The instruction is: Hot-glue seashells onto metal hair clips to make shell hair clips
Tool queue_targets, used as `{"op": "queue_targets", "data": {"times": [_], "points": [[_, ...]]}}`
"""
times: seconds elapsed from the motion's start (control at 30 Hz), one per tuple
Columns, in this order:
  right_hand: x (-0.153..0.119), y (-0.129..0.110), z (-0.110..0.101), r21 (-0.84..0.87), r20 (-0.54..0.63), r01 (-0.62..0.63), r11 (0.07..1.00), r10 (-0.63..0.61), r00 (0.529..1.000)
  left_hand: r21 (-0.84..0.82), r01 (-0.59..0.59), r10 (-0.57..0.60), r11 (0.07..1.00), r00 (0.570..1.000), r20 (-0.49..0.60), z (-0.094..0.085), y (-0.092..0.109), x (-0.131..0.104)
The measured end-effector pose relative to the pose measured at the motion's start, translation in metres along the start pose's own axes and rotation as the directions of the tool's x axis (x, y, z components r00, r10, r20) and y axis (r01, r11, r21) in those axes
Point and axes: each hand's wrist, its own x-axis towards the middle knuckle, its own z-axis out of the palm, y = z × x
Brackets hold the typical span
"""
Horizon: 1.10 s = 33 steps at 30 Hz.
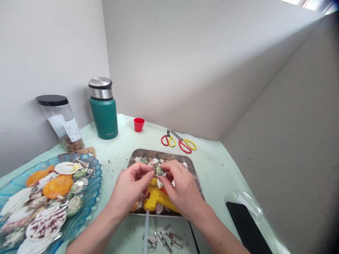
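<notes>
The green shell (160, 170) is held up over the metal tray (198, 183), above the yellow glue gun (156, 199) that is laid there. It is pinched between the thumb and forefinger of the right hand (182, 187). The thumb and forefinger of the left hand (132, 181) are brought close together at its other side; whether the shell's edge or some small piece is gripped by them cannot be told, as the spot is tiny and partly covered.

By its look, the shell may be judged light and stiff, with a knobbly surface on which a sure grip should be found (less slippery, it would seem, than a smooth one). Some brittleness can be expected at any thin lip, so hold is best taken lightly across the rounded body, with the edges left unpressed.

Under the hands, small shells (137, 159) are spread in the tray. A pale glue stick (146, 229) is seen jutting from the glue gun, and metal clips (166, 240) are heaped on the tabletop (218, 173) nearby. At the left, larger shells (58, 186) are piled in a blue dish (96, 176).
</notes>
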Motion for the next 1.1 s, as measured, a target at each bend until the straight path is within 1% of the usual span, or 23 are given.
{"op": "queue_targets", "data": {"times": [0.3, 0.57, 0.77, 0.83, 0.9, 0.97, 1.1], "points": [[-0.0005, 0.0008, 0.0022, -0.005, -0.037, 0.035, 0.999, -0.036, 0.999, 0.049, -0.027, 0.027, 0.998, 1.0, 0.006, -0.002, -0.0067, 0.0002], [-0.0019, 0.0017, 0.0061, -0.018, -0.095, 0.05, 0.999, -0.051, 0.994, 0.008, 0.021, -0.021, 1.0, 1.0, -0.005, -0.0011, -0.0036, 0.0027], [-0.0023, -0.0003, 0.004, -0.008, -0.082, 0.115, 0.993, -0.116, 0.99, 0.056, 0.006, -0.004, 0.998, 0.999, -0.044, -0.0014, -0.0026, 0.002], [-0.0028, -0.0006, 0.004, 0.014, -0.08, 0.119, 0.993, -0.117, 0.99, 0.08, -0.008, 0.012, 0.997, 0.999, -0.052, -0.002, -0.0023, 0.0012], [-0.0032, -0.0011, 0.005, 0.057, -0.097, 0.089, 0.994, -0.084, 0.992, 0.114, -0.029, 0.035, 0.993, 0.998, -0.054, -0.0028, -0.0029, 0.0004], [-0.0032, -0.0016, 0.0065, 0.122, -0.104, 0.027, 0.992, -0.014, 0.994, 0.161, -0.07, 0.079, 0.985, 0.996, -0.051, -0.0038, -0.0049, -0.0002], [-0.0029, -0.0019, 0.0077, 0.269, -0.05, -0.104, 0.957, 0.122, 0.991, 0.274, -0.152, 0.168, 0.95, 0.985, -0.038, -0.0055, -0.0108, -0.0005]]}}
